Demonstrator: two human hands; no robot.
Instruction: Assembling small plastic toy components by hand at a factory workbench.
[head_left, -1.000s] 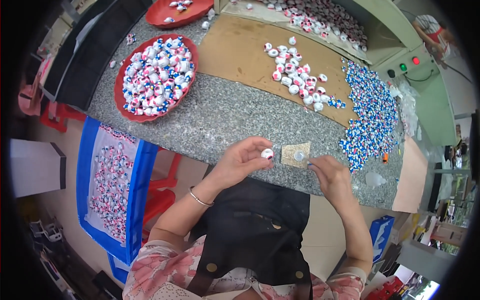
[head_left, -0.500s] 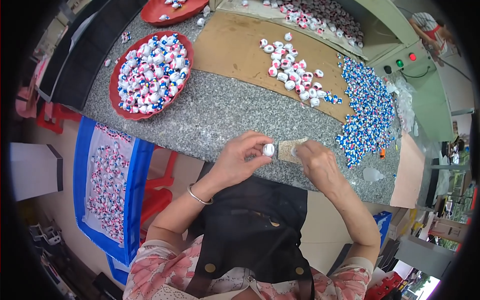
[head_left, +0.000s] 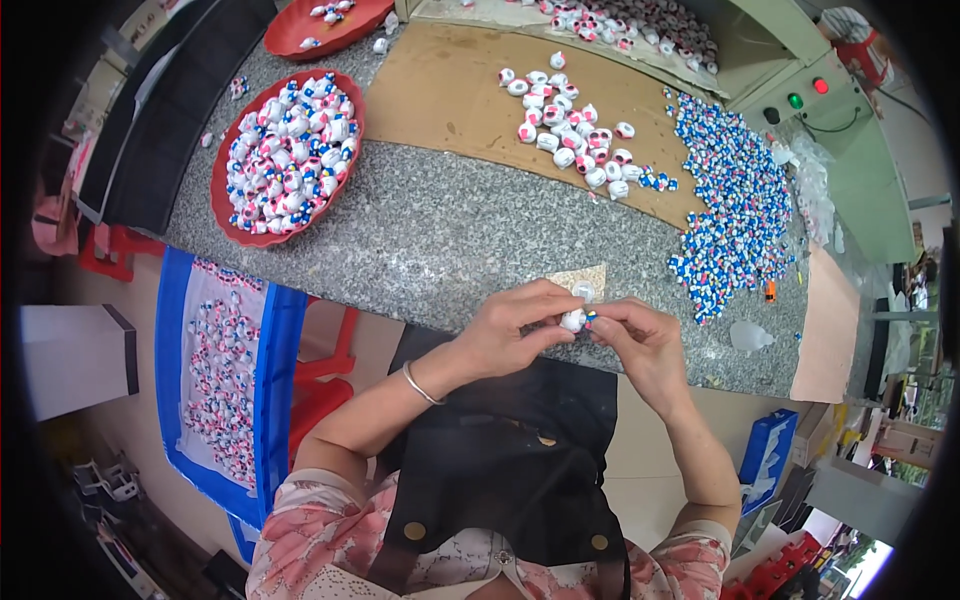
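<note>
My left hand pinches a small white figurine head between thumb and fingers, above the near edge of the stone counter. Against it, the fingertips of my right hand press a tiny blue figurine body, so the two pieces meet. Just beyond the fingers lies a small tan board, with a little whitish cap or dish on it. A heap of small blue figurine bodies spreads to the right. Farther off, loose white figurine heads lie on a brown cardboard sheet.
A red bowl heaped with white-and-blue figurines stands at left, a second red bowl behind it. A green machine holds more heads. A clear squeeze bottle lies right. A blue crate of small pieces sits below left.
My left hand has shifted right with the white head. My right hand has left the tan board and now holds a blue body against the head. The whole view has shifted slightly.
</note>
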